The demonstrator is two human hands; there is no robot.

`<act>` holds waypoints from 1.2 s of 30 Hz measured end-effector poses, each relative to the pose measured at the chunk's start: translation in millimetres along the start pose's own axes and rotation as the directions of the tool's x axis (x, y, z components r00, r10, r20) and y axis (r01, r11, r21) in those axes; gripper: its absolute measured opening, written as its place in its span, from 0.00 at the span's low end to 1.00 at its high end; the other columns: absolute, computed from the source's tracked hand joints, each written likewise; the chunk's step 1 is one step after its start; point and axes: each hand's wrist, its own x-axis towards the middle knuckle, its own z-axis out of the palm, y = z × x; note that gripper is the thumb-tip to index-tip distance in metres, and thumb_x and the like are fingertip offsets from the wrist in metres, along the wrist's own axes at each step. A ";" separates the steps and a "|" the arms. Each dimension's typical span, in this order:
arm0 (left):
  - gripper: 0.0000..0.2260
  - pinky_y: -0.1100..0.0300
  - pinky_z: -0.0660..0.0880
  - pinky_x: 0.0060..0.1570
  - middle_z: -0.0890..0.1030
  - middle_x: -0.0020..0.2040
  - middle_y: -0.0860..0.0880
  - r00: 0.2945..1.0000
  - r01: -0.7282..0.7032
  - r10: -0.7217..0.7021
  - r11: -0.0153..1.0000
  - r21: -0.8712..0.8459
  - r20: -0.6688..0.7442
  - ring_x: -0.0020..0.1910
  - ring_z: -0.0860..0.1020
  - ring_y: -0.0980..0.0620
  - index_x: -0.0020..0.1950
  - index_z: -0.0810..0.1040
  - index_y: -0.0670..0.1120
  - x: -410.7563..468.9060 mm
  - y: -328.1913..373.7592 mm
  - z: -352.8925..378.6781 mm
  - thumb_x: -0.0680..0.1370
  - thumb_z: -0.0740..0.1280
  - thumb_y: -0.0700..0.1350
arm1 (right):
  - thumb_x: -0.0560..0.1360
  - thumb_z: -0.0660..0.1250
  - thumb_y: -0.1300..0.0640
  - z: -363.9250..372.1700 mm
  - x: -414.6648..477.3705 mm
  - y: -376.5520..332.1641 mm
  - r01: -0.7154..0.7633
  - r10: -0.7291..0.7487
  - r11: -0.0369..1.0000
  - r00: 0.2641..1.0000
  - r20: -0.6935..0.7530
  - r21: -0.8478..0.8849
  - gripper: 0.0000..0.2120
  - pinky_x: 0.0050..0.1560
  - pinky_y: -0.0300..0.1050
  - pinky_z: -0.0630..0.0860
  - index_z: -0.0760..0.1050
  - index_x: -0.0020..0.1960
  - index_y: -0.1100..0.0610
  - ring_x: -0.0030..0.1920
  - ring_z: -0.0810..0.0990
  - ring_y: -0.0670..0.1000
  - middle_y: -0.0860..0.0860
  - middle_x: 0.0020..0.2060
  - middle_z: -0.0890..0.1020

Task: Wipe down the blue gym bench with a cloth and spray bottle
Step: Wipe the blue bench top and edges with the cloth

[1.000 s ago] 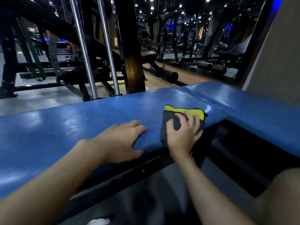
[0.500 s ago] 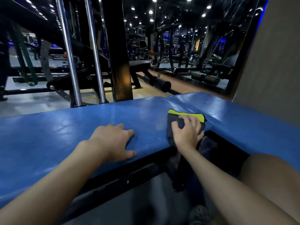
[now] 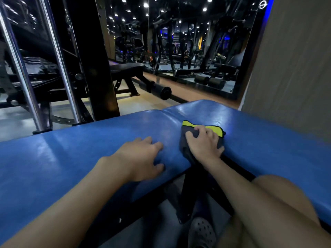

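The right hand [image 3: 204,144] still presses the grey, yellow-edged cloth [image 3: 202,130] at centre-right of the padded blue desk [image 3: 71,158]; the left hand [image 3: 141,156], empty and loosely spread, has curled slightly.

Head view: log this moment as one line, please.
stage: wiping | right hand: pressing cloth on blue bench at pad seam | left hand: flat on bench, bracing | spray bottle: not visible

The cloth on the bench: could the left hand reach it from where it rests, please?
Probably yes. The left hand lies flat on the blue bench beside the cloth, with only bare padding between them, though the right hand covers most of it.
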 end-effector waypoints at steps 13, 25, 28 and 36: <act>0.24 0.45 0.67 0.63 0.70 0.62 0.50 0.994 0.110 -0.110 0.994 -0.016 -0.016 0.63 0.69 0.45 0.68 0.68 0.58 44.2 -1.8 6.1 0.78 0.52 0.69 | 0.75 0.49 0.31 -13.2 1.9 8.2 0.166 -0.107 0.909 0.980 0.170 -0.382 0.32 0.71 0.65 0.52 0.57 0.76 0.44 0.74 0.57 0.61 0.61 0.72 0.64; 0.25 0.45 0.65 0.65 0.68 0.64 0.55 0.990 0.140 -0.141 0.980 -0.141 0.002 0.68 0.66 0.49 0.70 0.67 0.63 79.3 -29.2 -1.0 0.77 0.54 0.71 | 0.76 0.50 0.32 -20.2 42.0 -1.4 0.391 -0.213 0.827 0.883 0.419 -0.403 0.32 0.68 0.65 0.58 0.52 0.76 0.42 0.74 0.58 0.62 0.60 0.73 0.62; 0.32 0.40 0.63 0.67 0.62 0.75 0.54 0.979 0.203 -0.198 0.966 -0.158 0.046 0.74 0.62 0.49 0.74 0.62 0.64 89.4 -46.0 1.3 0.73 0.54 0.76 | 0.76 0.50 0.31 -26.1 32.5 10.1 0.418 -0.231 0.801 0.876 0.423 -0.429 0.34 0.70 0.63 0.57 0.48 0.78 0.41 0.74 0.56 0.61 0.59 0.73 0.61; 0.37 0.40 0.64 0.63 0.66 0.69 0.56 0.977 0.194 -0.181 0.974 -0.116 0.115 0.69 0.65 0.48 0.73 0.59 0.66 106.1 -58.1 5.0 0.67 0.55 0.80 | 0.73 0.56 0.33 3.6 84.4 -25.4 0.462 -0.287 0.834 0.830 0.479 -0.301 0.30 0.69 0.62 0.59 0.57 0.73 0.41 0.71 0.62 0.62 0.58 0.69 0.67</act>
